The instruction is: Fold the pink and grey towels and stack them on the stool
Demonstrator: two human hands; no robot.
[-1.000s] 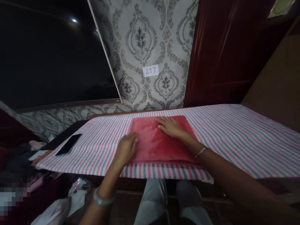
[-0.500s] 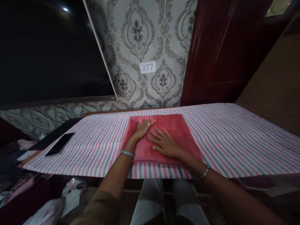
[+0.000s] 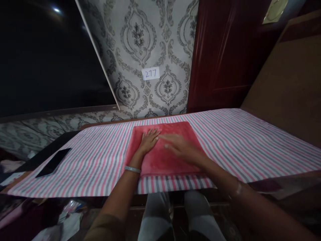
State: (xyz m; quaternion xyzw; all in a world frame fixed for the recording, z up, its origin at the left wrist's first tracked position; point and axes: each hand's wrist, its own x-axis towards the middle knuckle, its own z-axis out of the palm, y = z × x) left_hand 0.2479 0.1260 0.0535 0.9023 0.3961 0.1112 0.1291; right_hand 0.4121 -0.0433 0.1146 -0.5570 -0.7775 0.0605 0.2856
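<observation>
A red plush cloth [image 3: 160, 164], folded into a flat rectangle, lies on a striped tablecloth [image 3: 240, 140]. My left hand [image 3: 148, 142] rests flat on the cloth's upper left part, fingers spread and pointing away from me. Over the middle of the cloth is my right hand [image 3: 179, 147], blurred by motion. Its fingers stretch out toward the left, thumb apart, and nothing shows in it. Whether it touches the cloth at this instant I cannot tell.
A black phone [image 3: 54, 163] lies on the tablecloth's left side. Behind the table are a dark television [image 3: 55, 60], a patterned wall with a paper label [image 3: 150, 73], and a dark red door [image 3: 220, 60]. A large brown board [image 3: 288, 77] stands at the right.
My right hand has turned edgewise and appears raised from its flat, spread pose on the cloth. The left hand stays on the cloth. The view has shifted slightly right.
</observation>
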